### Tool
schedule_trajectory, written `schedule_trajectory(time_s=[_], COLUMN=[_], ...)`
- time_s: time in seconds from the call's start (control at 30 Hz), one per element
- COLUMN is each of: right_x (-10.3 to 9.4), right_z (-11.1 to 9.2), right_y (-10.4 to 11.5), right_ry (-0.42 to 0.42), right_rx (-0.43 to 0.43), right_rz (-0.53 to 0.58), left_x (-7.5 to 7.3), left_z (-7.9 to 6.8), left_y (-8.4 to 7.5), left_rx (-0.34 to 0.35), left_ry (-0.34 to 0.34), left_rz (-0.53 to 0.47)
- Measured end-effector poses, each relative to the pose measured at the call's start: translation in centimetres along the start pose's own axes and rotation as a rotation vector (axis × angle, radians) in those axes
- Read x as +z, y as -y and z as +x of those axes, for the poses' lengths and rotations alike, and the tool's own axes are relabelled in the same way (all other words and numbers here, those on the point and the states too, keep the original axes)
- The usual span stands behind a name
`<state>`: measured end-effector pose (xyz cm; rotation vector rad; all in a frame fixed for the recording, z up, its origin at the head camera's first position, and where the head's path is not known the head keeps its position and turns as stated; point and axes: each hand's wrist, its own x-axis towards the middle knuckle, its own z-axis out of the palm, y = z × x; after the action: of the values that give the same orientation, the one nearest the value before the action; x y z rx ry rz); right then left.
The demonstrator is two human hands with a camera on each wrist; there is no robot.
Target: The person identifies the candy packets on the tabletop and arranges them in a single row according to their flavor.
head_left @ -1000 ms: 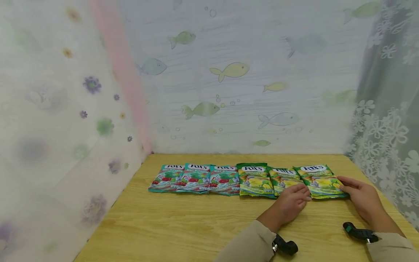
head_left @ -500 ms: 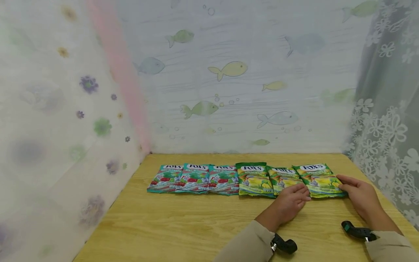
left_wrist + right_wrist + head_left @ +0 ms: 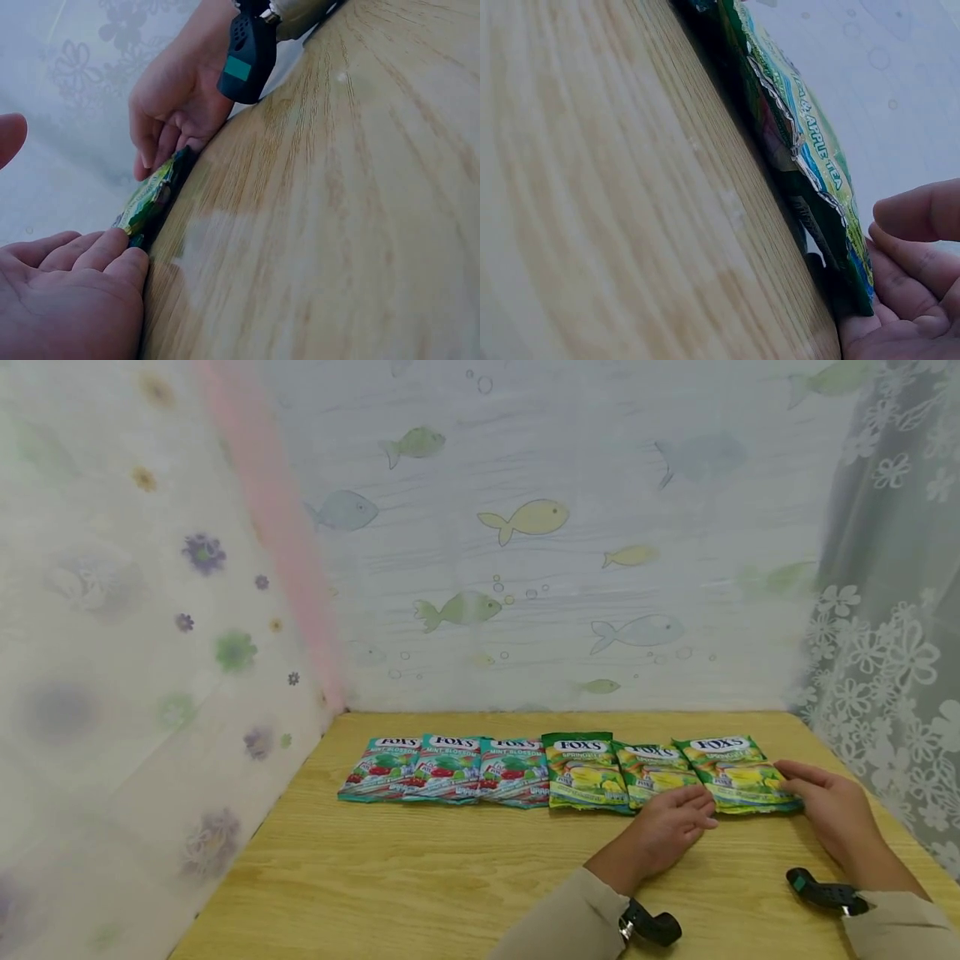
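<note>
Three green-and-yellow Fox's candy bags lie at the right of a row: a left one (image 3: 583,772), a middle one (image 3: 651,764) and a right one (image 3: 738,777). My left hand (image 3: 660,831) lies palm inward with straight fingers at the right bag's lower left corner, partly covering the middle bag. At that bag's right edge is my right hand (image 3: 840,814), fingers loosely bent. In the right wrist view, the bag's corner (image 3: 859,289) meets the right hand's fingers, with the thumb apart above it. Three teal Mint Blossom candy bags (image 3: 450,770) continue the row leftward, overlapping.
The wooden table (image 3: 420,877) stretches in front of the row. Behind it rises a fish-patterned wall covering (image 3: 525,593). A flower-patterned covering (image 3: 150,693) stands at the left, and a lace curtain (image 3: 877,677) hangs at the right. Each wrist wears a black device (image 3: 652,922).
Both hands stay by the rightmost green bag and have barely moved. The head view shifts slightly; the row looks the same.
</note>
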<state>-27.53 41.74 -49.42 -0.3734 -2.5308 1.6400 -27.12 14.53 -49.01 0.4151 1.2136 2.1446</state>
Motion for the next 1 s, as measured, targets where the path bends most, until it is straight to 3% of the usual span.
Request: schedule_trajectory(time_s=[0.17,0.43,0.73,0.87,0.93,1.0], right_x=[0.1,0.1,-0.4,-0.6,-0.5,-0.1], right_z=[0.0,-0.3,-0.9,-1.1,-1.3,-1.5], right_y=[0.1,0.1,0.0,0.1,0.3,0.6], right_ry=[0.012,-0.014,-0.171,-0.182,-0.166,-0.148], right_rx=[-0.016,0.009,0.031,-0.009,-0.037,-0.054], right_rz=[-0.049,-0.030,0.044,0.155,0.203,0.182], left_x=[0.0,0.1,0.8,0.7,0.2,-0.6], left_z=[-0.1,-0.2,-0.8,-1.5,-2.3,-3.5], left_y=[0.0,0.4,0.4,-0.4,-1.1,-2.1], left_rx=[0.000,0.007,0.010,-0.016,-0.031,-0.031], left_ry=[-0.009,0.019,0.029,0.033,0.025,0.027], left_rz=[-0.001,0.020,0.028,0.222,0.403,0.595])
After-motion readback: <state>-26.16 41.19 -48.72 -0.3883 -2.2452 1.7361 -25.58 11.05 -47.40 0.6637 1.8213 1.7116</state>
